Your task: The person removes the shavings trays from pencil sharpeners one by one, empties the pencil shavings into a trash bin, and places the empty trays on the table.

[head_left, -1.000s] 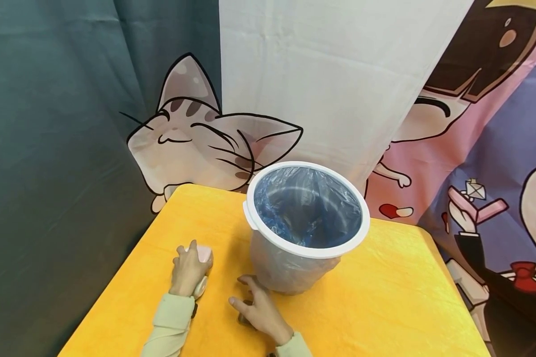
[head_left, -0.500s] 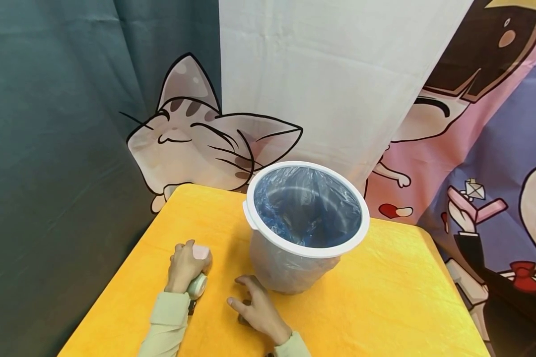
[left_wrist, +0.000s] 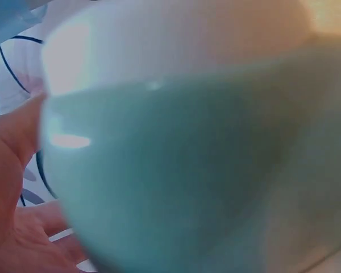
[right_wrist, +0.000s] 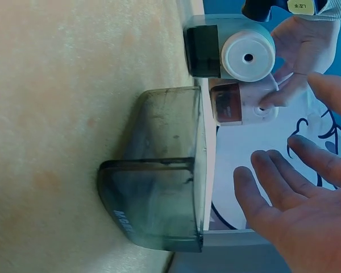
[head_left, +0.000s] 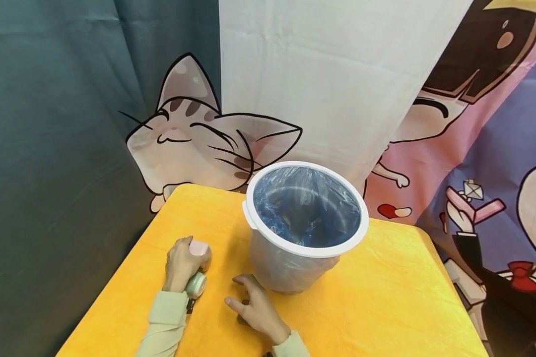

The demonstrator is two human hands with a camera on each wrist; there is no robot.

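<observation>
My left hand [head_left: 178,263] grips a pink pencil sharpener [head_left: 199,249] on the left part of the table, its thumb along the near right side. A green pencil sharpener [head_left: 197,285] lies just nearer, beside the wrist; it fills much of the left wrist view. In the right wrist view the round white face of the green sharpener [right_wrist: 248,42] shows, with the pink sharpener [right_wrist: 253,111] alongside. My right hand [head_left: 260,311] hovers with fingers spread, holding nothing. Close by it sits a dark see-through shavings drawer [right_wrist: 159,199], mostly hidden beneath the hand in the head view.
A white-rimmed bin [head_left: 290,248] lined with a clear bluish bag stands on the yellow tablecloth [head_left: 384,297], just beyond my right hand. Cartoon-printed curtains [head_left: 272,74] hang behind the table.
My left hand has slid slightly left, its fingers closing around the pink sharpener, which shifts left a little. More of the green sharpener now shows. The right hand has barely moved.
</observation>
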